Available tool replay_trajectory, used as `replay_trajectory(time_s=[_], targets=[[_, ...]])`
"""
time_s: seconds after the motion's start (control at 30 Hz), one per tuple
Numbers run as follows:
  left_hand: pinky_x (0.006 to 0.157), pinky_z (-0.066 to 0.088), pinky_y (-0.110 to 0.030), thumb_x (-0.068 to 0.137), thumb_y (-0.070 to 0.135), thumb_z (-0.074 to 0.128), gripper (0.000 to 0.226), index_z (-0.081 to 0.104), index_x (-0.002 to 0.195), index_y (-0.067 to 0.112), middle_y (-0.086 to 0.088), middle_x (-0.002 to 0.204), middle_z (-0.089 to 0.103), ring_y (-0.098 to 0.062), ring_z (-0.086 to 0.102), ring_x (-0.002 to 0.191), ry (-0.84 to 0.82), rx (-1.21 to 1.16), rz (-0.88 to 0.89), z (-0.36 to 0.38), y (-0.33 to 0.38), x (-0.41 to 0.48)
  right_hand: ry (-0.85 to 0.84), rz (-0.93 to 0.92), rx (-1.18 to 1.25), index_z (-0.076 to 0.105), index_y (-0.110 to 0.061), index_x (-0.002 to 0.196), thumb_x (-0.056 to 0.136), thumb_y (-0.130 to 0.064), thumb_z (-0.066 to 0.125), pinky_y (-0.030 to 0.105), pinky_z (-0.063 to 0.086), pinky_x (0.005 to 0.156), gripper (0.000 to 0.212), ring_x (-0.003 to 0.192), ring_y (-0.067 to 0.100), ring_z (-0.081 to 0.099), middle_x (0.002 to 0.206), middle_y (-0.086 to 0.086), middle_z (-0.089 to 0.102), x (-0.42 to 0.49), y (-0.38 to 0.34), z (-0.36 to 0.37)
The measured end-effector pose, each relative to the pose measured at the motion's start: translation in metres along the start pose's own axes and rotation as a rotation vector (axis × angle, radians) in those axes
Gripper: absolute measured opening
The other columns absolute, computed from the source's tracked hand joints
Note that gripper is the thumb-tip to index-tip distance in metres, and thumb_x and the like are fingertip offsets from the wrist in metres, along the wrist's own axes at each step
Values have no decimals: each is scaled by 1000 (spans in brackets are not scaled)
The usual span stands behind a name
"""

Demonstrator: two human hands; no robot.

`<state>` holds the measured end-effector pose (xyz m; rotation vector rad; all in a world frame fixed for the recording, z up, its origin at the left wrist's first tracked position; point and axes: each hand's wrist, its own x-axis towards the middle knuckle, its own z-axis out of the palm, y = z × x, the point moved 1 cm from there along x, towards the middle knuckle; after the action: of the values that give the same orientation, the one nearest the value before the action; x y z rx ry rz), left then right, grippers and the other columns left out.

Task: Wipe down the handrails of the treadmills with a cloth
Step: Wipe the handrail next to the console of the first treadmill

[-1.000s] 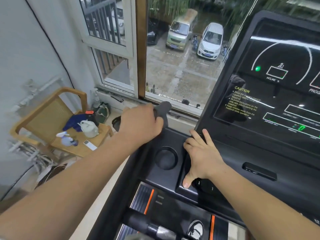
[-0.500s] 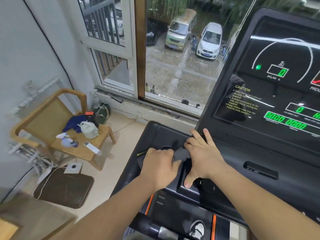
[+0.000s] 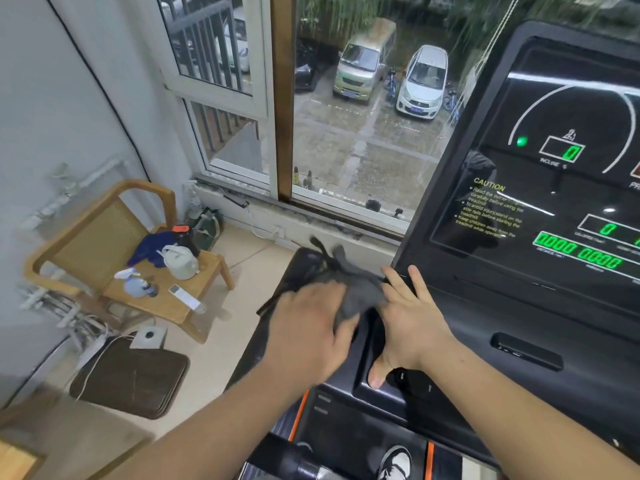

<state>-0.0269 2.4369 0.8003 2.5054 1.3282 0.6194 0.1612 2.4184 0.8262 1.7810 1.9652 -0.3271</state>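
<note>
Gripping crumpled grey cloth point(image 3: 362, 294) in left hand point(image 3: 308, 327) on black treadmill console point(image 3: 485, 317); right hand point(image 3: 412, 323) flat, fingers spread

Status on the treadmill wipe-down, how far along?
Done: no finished rail can be confirmed from this view. In hand: the left hand grips the grey cloth on the left corner of the console, blurred mid-wipe; the right hand rests flat beside it. Left: the front grip bar, with no hand on it.

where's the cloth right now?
Head view, centre: the grey cloth is bunched in the left hand over the left end of the treadmill console, just left of the right hand, which rests flat on the console.
</note>
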Motion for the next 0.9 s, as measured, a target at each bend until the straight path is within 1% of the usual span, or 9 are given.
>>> replay_trajectory(time_s=[0.07,0.13,0.2,0.3,0.43,0.6,0.7,0.8,0.9], targets=[[121,28,-48,98,49,43,59,46,151,22,-4,158,45,-23,36,149,-215,142,63,44,-14,-9,7,-7,-3,37,-10,154,41,-89,75,53,-26,119,143,154,19,-26,160,-3,27,0,0,-1],[127,9,-52,101,51,37,68,27,162,23,-3,170,21,-22,13,158,-279,157,105,61,-25,5,16,-9,11,37,-10,154,40,-88,76,52,-28,118,143,153,17,-26,159,-4,27,1,2,0],[128,-1,-49,102,53,33,70,15,164,26,1,172,9,-19,2,159,-327,151,167,63,-30,31,21,-3,28,35,-9,154,37,-87,77,51,-29,118,147,152,14,-28,158,-4,28,3,3,2],[128,-2,-47,103,52,33,67,16,164,30,4,172,9,-16,1,159,-359,180,169,62,-36,62,36,-6,34,27,-9,158,32,-90,75,49,-31,116,158,147,7,-32,158,-6,29,4,4,4],[126,-9,-45,106,47,33,59,27,161,30,6,170,20,-15,7,158,-367,121,-15,69,-23,91,60,-23,26,25,-12,161,35,-93,72,49,-30,117,158,151,12,-30,165,-6,20,1,5,4],[128,1,-40,109,43,34,53,35,158,22,3,168,27,-14,14,157,-303,49,-5,56,-16,60,112,-26,18,17,-16,164,36,-96,66,47,-27,120,159,147,7,-33,171,-3,8,-5,7,8],[128,8,-35,107,40,39,50,45,152,20,3,163,37,-15,29,153,-316,11,25,46,-12,1,134,-23,30,25,-15,162,40,-96,67,48,-22,122,151,152,10,-27,170,-5,9,-12,7,11],[119,29,-31,92,38,42,48,68,129,19,3,135,67,-14,63,125,-231,65,14,43,5,-55,128,-27,25,30,-18,160,44,-96,66,51,-21,122,145,154,13,-23,169,-7,12,-14,8,12],[106,49,-36,82,34,43,52,75,119,19,3,127,72,-11,69,116,-222,70,-57,44,32,-84,166,-27,42,32,-19,158,62,-75,76,51,-20,123,120,155,15,-20,167,-7,16,-16,7,14]])
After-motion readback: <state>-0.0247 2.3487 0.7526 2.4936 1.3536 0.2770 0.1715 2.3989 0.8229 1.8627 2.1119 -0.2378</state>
